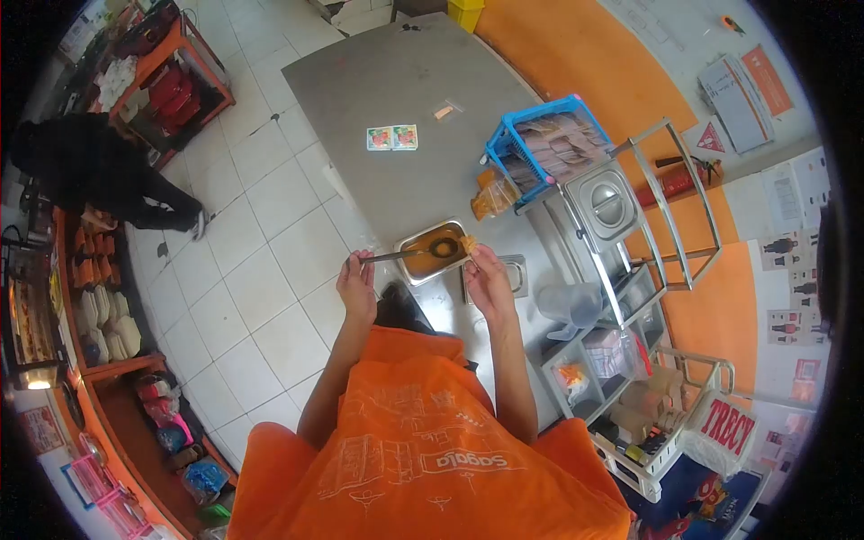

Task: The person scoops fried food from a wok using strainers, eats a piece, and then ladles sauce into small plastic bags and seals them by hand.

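My left hand [357, 286] is closed around the handle end of a dark ladle [396, 256], whose round head lies over a metal pan [423, 275] of brown sauce. At the pan's right edge, my right hand [488, 277] pinches a small yellowish piece [468, 244] between its fingertips; what it is cannot be made out. A metal lid [516, 274] lies partly behind my right hand. Just beyond the pan is a clear bag [493, 195] with orange-brown contents.
The pan rests on a steel table [360, 81] with two printed sachets [392, 138]. A blue basket [551, 139] of packets, a lidded container [605, 205] and a plastic jug [571, 304] stand to the right. Another person [90, 171] is at the far left.
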Action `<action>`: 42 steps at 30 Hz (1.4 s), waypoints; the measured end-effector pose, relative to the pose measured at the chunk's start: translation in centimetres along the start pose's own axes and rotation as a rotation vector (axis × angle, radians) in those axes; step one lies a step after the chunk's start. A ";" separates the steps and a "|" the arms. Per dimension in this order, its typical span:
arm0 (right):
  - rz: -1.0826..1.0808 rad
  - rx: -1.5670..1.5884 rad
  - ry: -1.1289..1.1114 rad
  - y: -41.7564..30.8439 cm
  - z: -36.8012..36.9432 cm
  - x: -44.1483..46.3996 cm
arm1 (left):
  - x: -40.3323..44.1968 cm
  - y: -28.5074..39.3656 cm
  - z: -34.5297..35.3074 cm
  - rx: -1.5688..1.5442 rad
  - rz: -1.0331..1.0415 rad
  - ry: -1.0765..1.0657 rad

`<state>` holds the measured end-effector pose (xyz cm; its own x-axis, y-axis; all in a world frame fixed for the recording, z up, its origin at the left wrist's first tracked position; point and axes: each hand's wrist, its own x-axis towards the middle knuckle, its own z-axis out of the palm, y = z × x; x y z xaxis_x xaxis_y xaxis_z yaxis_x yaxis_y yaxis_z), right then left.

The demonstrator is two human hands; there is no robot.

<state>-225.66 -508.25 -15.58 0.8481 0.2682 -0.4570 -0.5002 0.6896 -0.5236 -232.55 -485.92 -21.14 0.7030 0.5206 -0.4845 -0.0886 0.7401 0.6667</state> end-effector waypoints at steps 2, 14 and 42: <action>0.028 0.067 -0.017 0.4 0.3 -0.1 | 0.1 -0.4 -0.8 -0.001 0.020 -0.018; 0.076 0.121 -0.913 -4.8 15.2 -18.9 | -0.8 0.1 -2.1 0.044 0.005 -0.056; 0.400 -0.314 0.028 10.9 1.9 -2.7 | -3.6 -1.2 -0.4 0.097 0.064 0.035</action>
<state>-233.07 -500.18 -18.75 0.5763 0.4489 -0.6829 -0.8171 0.2995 -0.4926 -235.21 -488.55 -20.44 0.6728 0.5815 -0.4575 -0.0630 0.6611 0.7477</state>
